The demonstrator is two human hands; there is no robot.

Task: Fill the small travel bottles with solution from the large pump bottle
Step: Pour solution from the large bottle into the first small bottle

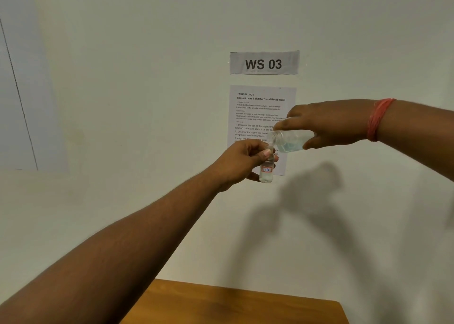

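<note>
My left hand (242,160) grips a small clear travel bottle (266,172), upright, with a red-bordered label reading "TB" and some clear liquid at its bottom. My right hand (329,124) holds a larger clear bottle (290,141) tipped on its side, cap off, its threaded neck pointing left and down onto the small bottle's mouth. Clear liquid sits in the lower part of the tipped bottle. Both bottles are held up in the air in front of the wall. A red thread band circles my right wrist (378,119).
A wooden table (235,304) shows at the bottom edge, far below the hands. On the white wall behind hang a "WS 03" sign (264,63) and a printed task sheet (258,112). Shadows of my arms fall on the wall at right.
</note>
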